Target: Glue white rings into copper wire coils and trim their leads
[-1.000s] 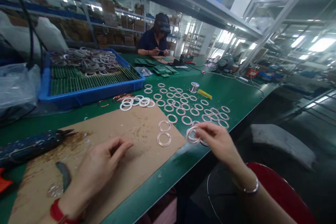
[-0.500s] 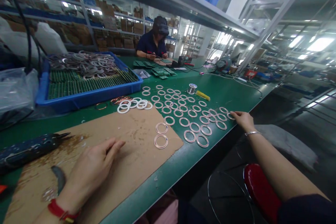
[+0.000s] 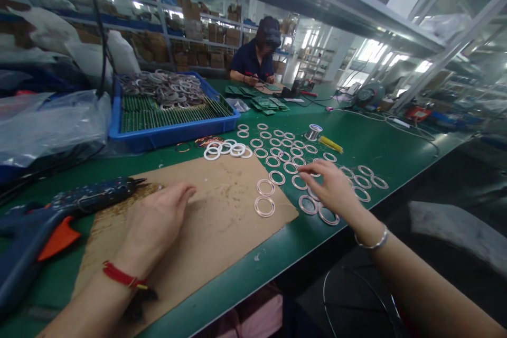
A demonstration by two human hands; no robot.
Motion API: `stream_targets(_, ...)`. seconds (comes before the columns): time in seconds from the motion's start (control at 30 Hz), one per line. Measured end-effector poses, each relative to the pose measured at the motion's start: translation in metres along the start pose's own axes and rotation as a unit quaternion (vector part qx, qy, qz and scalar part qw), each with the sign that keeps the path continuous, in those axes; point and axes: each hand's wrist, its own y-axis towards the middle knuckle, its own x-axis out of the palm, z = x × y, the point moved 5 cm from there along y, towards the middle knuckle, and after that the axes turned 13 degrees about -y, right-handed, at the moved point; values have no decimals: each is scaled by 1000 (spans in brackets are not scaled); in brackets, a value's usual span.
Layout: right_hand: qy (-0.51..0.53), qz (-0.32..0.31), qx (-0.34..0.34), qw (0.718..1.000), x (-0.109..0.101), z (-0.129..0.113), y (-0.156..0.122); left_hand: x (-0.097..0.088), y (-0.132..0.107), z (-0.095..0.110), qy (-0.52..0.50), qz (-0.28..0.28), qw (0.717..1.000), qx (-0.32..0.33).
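Note:
My left hand (image 3: 156, 222) hovers over the brown cardboard sheet (image 3: 222, 222), its fingers drawn together with nothing visible in them. My right hand (image 3: 330, 187) is above the flat copper-coloured wire rings (image 3: 277, 177), thumb and forefinger a little apart. No ring shows between its fingers, though it hides some of the rings beneath. Many such rings lie flat on the green bench, and two, one (image 3: 264, 206) nearest me, rest on the cardboard. Several white rings (image 3: 212, 153) overlap at the cardboard's far edge. A glue gun (image 3: 79, 200) with an orange trigger lies left of my left hand.
A blue tray (image 3: 178, 136) holds green circuit boards and a heap of rings. Beyond the loose rings are a solder spool (image 3: 314, 133) and a yellow stick (image 3: 331, 144). A co-worker (image 3: 256, 58) sits across the bench. A shelf (image 3: 317, 0) hangs overhead.
My right hand has left the ring at the bench edge and moved left over the other rings. My left hand's fingers have closed together. The view has turned left, showing more glue gun.

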Motion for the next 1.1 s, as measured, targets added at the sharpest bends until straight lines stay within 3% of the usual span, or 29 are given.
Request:
stream_targets(0.1, -16, -76, -100, 992, 31, -47, 19, -1, 1, 0, 49, 35, 993, 99)
stream_targets(0.23, -72, -120, -139, 980, 64, -59, 34, 4, 2, 0, 63, 27, 992, 108)
stream_targets(0.33, -75, -118, -137, 981, 70, -56, 41, 5, -1, 9, 46, 56, 988, 134)
stream_targets(0.47, -11, -90, -147, 985, 58, -68, 51, 4, -5, 22, -59, 86, 982, 156)
stream_targets(0.57, 160, -99, -154, 970, 49, -97, 58, 5, -5, 26, -175, 69, 975, 117)
stream_targets(0.73, 440, -188, -116, 870, 56, -151, 59, 11, -2, 24, -348, 18, 937, 26)
stream_targets(0.87, 515, -225, -78, 823, 68, -163, 57, 17, -1, 16, -419, 1, 907, -42)
stream_targets(1.03, 541, -284, -25, 791, 86, -156, 47, 29, -4, 8, -487, -62, 860, -139)
stream_targets(1.1, 547, -311, -3, 778, 90, -155, 41, 29, -5, 8, -460, -80, 872, -149)
